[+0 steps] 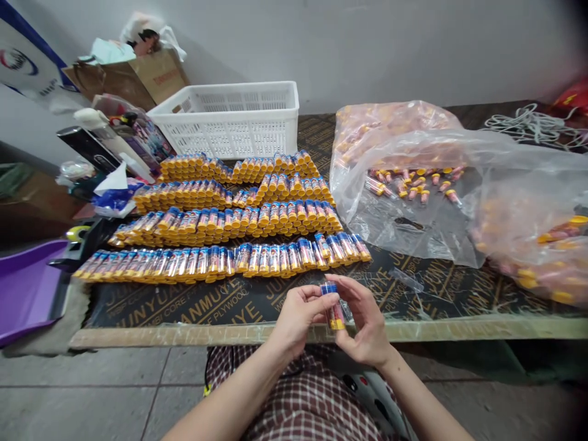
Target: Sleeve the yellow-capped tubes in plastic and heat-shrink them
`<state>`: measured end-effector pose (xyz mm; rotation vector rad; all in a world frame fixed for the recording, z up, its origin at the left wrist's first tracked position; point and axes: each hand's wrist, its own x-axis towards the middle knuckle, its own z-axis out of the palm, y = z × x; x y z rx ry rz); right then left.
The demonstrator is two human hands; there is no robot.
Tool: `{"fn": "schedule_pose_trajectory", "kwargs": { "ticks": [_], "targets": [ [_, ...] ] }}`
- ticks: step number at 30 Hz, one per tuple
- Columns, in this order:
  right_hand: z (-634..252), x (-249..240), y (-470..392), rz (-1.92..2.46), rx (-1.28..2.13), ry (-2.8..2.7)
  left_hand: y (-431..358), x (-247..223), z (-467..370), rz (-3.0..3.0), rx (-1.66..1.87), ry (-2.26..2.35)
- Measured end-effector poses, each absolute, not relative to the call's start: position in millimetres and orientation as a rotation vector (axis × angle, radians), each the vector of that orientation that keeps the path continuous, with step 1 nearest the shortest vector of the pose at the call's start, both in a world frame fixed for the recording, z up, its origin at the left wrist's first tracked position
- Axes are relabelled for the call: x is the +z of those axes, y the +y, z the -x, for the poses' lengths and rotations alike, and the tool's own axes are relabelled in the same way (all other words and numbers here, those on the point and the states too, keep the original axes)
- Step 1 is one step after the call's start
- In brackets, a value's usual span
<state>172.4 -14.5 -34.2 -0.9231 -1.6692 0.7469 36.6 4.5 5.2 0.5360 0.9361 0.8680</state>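
A small tube (336,313) with a blue top and a yellow end is held between my two hands, over the table's front edge. My left hand (301,315) pinches its upper part from the left. Around its right side curve the fingers of my right hand (365,321), touching it at top and bottom. Beyond my hands, long stacked rows of similar tubes (202,262) lie on the dark printed table (188,304). Loose tubes with yellow caps (422,184) lie in an open clear plastic bag (404,229) at the right.
Behind the rows stands a white plastic basket (229,128). Bottles (103,135) and a cardboard box (156,76) are at the back left, a purple dustpan (27,288) at the far left. Another filled bag (519,245) lies right, with white cord (533,125) behind.
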Motion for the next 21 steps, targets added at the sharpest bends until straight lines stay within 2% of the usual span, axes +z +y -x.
{"fn": "schedule_pose_trajectory", "kwargs": {
  "ticks": [5, 11, 19, 21],
  "targets": [
    [-173, -30, -3, 0.896, 0.742, -1.709, 21, 13, -25, -0.638, 0.919, 0.980],
    [-203, -22, 9, 1.055, 0.682, -1.643, 79, 22, -5, -1.224, 1.015, 1.356],
    [-238, -17, 7, 1.284, 0.540, -1.762, 117, 11, -36, -2.163, 0.472, 1.854],
    [-255, -15, 21, 1.350, 0.466, -1.807, 114, 15, -36, -2.250, 0.458, 1.902]
  ]
}}
